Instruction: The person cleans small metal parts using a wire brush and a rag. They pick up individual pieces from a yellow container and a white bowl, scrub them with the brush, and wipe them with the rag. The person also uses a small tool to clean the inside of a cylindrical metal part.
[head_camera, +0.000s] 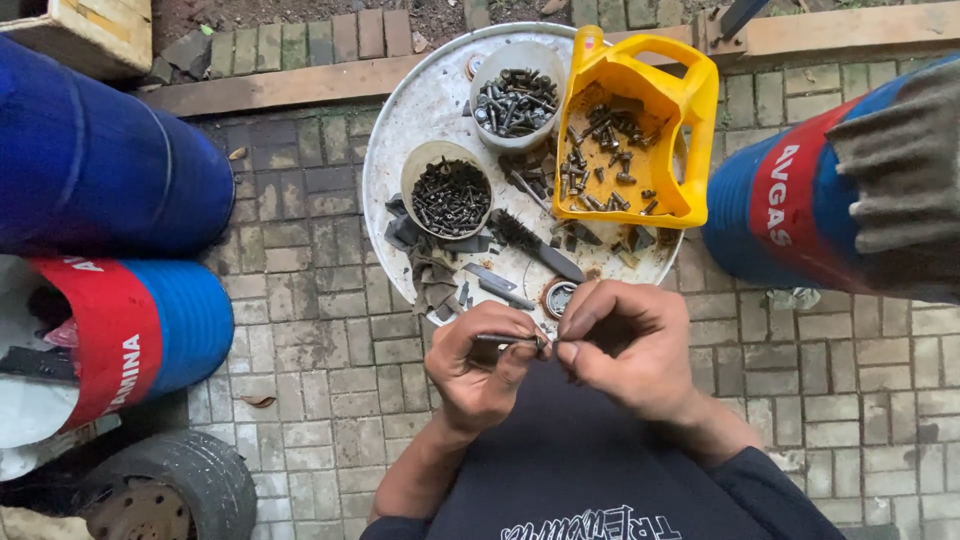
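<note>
My left hand (478, 365) grips a dark bolt (503, 341) held sideways in front of my chest. My right hand (625, 345) pinches the bolt's right end between thumb and fingers, where a small nut seems to sit. Both hands hover just below the near rim of a round white metal tray (400, 120). On the tray stand a yellow cut-open jug (640, 130) with loose bolts, and two round tubs (447, 190) (516, 95) full of dark screws and bolts.
A wire brush (535, 248), rags and flat metal bits lie on the tray's near side. Blue drums stand at left (90, 150) (150, 330) and right (790, 210). A tyre (175, 485) lies at bottom left. The ground is brick paving.
</note>
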